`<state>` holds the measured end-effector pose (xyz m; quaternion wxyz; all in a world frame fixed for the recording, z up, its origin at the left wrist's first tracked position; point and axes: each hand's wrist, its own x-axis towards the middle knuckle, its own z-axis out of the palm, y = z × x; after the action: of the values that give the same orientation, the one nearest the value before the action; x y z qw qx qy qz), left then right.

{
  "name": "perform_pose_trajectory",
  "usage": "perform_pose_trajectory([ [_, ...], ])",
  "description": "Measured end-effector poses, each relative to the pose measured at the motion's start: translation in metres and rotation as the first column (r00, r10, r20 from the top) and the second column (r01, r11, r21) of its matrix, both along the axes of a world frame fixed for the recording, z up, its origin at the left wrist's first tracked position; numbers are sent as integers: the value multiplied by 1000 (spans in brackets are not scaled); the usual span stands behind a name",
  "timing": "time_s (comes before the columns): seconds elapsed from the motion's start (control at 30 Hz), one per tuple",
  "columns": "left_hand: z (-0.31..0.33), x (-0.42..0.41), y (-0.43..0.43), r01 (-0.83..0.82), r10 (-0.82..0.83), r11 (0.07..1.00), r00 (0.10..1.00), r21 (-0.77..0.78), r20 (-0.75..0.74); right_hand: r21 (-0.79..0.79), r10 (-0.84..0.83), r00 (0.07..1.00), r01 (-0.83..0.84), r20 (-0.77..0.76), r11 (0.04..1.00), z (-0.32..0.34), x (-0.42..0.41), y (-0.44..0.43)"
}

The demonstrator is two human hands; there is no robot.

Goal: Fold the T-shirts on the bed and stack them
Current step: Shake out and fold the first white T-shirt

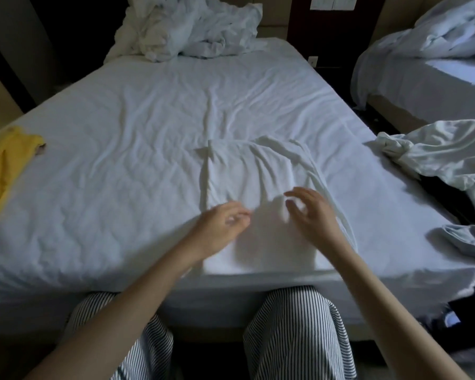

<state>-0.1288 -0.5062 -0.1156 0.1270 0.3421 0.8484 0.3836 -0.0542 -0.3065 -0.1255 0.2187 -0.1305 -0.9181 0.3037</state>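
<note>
Two beds stand side by side in a dim room. The nearer bed (121,160) fills most of the view, its white fitted sheet creased and showing a quilted pattern underneath. The second bed (422,78) sits to the right across a narrow dark gap, with loose bedding piled on it. Crumpled white bedding (187,28) is heaped at the head of the nearer bed. On the wall behind are a pale switch plate (332,1) and a small socket (312,61).

A white T-shirt (258,174) lies flat on the sheet close to the near edge, right of centre. Its left side is a straight fold line and its right side is still rumpled. Above its lower half, the left hand (220,226) has loosely curled fingers and grips nothing. The right hand (313,215) has spread, bent fingers and is also empty. Motion blur hides whether either touches the cloth.

A yellow garment (0,168) lies at the far left edge of the mattress. A heap of white clothes (444,157) rests at the right edge. The person's striped trousers (296,338) press against the bed's side.
</note>
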Motion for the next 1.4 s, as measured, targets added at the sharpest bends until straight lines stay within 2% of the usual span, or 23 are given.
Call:
perform_pose_trajectory([
  [0.03,8,-9,3,-102,99,994,993,44,67,-51,-106,994,105,-19,993,4,-7,7],
  [0.07,12,-18,4,-203,198,979,973,28,117,-102,-198,980,199,27,975,10,-12,12],
  [0.13,19,-33,8,-365,373,928,901,-78,222,-183,-321,918,365,232,913,17,-19,21],
  [0.2,23,-44,10,-477,492,870,816,-127,304,-233,-365,848,472,384,850,21,-27,25],
  [0.27,26,-51,13,-566,527,823,734,-43,429,-279,-367,833,500,414,820,26,-33,23],
  [0.33,28,-51,17,-572,454,819,682,33,573,-368,-310,871,450,380,814,32,-38,19],
  [0.4,29,-45,20,-549,382,831,680,90,626,-457,-248,902,398,354,795,36,-39,10],
  [0.47,27,-44,26,-521,332,839,719,157,611,-505,-229,911,384,343,773,35,-39,-1],
  [0.63,17,-40,29,-530,348,817,768,228,537,-465,-263,930,358,257,809,34,-41,-16],
  [0.77,21,-42,12,-524,336,811,780,259,528,-543,-180,979,204,99,814,51,-38,-31],
  [0.93,44,-59,-41,-556,210,771,682,310,700,-727,11,1000,-21,-18,687,71,-48,-73],
  [1.1,59,-75,-117,-562,142,751,649,346,747,-834,97,995,-30,29,551,73,-77,-132],
  [1.27,67,-86,-188,-595,161,715,652,368,741,-858,186,982,-68,32,510,74,-115,-198],
  [1.4,72,-96,-235,-616,243,702,678,357,694,-859,305,952,-124,38,496,74,-146,-253],
])
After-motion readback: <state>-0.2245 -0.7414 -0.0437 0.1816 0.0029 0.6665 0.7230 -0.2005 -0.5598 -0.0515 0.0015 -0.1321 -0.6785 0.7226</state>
